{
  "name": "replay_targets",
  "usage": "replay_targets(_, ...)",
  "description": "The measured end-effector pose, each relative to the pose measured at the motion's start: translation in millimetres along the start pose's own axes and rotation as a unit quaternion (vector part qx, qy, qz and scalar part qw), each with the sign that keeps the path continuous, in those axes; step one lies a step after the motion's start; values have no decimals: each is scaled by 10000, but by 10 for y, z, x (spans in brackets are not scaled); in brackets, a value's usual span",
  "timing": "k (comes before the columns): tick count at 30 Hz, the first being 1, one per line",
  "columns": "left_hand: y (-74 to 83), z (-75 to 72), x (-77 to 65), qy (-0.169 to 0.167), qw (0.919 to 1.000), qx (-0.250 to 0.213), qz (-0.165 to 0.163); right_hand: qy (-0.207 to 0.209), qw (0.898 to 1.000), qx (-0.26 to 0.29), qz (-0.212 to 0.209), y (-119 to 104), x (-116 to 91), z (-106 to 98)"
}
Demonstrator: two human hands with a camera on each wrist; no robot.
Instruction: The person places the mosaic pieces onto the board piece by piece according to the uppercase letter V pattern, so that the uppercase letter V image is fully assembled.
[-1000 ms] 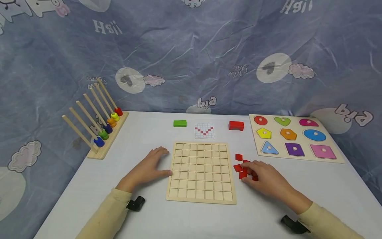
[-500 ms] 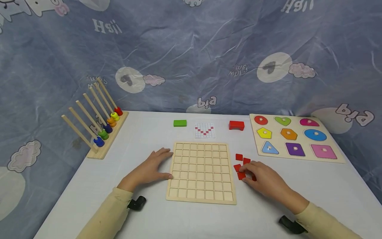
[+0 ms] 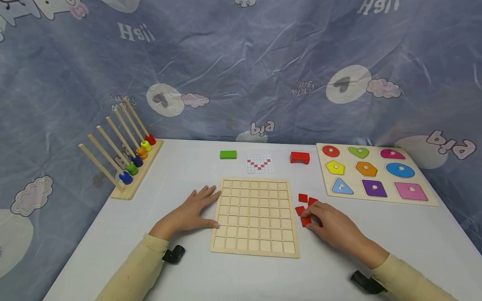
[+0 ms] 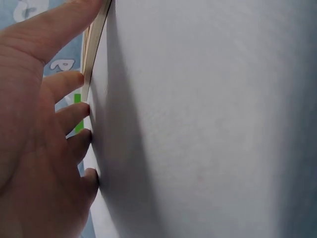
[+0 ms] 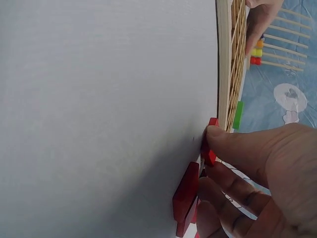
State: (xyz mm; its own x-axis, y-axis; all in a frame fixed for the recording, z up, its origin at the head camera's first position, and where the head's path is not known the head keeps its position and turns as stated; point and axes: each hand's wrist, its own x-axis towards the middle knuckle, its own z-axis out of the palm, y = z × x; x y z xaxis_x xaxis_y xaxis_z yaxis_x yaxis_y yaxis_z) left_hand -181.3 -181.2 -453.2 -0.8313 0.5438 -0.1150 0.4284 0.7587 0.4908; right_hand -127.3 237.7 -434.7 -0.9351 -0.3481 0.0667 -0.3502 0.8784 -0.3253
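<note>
A wooden board with a square grid (image 3: 254, 217) lies in the middle of the white table. My left hand (image 3: 190, 213) is spread at its left side, thumb and index fingertips at the edge. In the left wrist view the fingers (image 4: 74, 116) are extended beside the board's side. To the right of the board lie several small red square tiles (image 3: 303, 197). My right hand (image 3: 335, 223) is bent over them. The right wrist view shows it pinching one red tile (image 5: 207, 151) between thumb and forefinger, with other red tiles (image 5: 186, 193) close by, partly covered by the fingers.
Behind the board lies a pattern card (image 3: 259, 164) with a red V of squares, between a green block (image 3: 228, 155) and a red arched block (image 3: 299, 157). A peg rack with colored beads (image 3: 141, 179) stands left; a shape puzzle board (image 3: 350, 175) lies right.
My left fingertips have moved right, onto the board's edge. My right fingers have shifted slightly among the red tiles, nudging some and uncovering one at the back.
</note>
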Motion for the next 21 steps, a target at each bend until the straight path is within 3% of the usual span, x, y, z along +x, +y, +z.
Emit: replay_targets(21, 28, 14, 12, -87, 9997, 159, -181, -349, 9985, 406, -85, 48, 42, -24)
